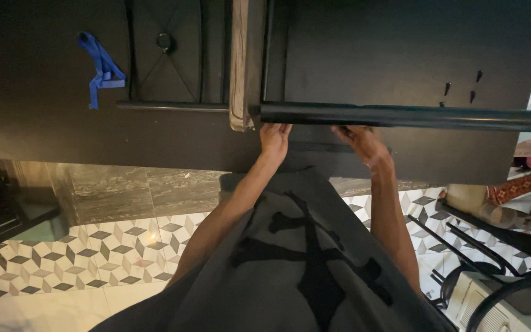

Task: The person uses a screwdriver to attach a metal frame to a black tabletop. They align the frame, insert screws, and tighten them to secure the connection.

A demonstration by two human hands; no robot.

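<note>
Home interior, likely room under furniture assembly or repair. Patterned floor tiles (pixel 93 246) in grey-white cube design, marble-look skirting (pixel 142 190). Large dark wooden cabinet (pixel 401 49) with carved panel and round knob (pixel 165 41). Blue tape strip (pixel 99 67) stuck on dark panel. Black metal chair frame (pixel 487 258), patterned cushion (pixel 514 187) at right edge

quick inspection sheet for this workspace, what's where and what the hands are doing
surface: large dark panel spanning the top of the view
job's things: black bar running along the panel; worn wooden strip set upright beside it
clutter: blue tape stuck on the panel; small screws on it at right
hands: left hand and right hand both reach up to the bar's underside; grip hidden
cables: nothing seen
surroundings: patterned tile floor, marble step, black chair at lower right
</note>
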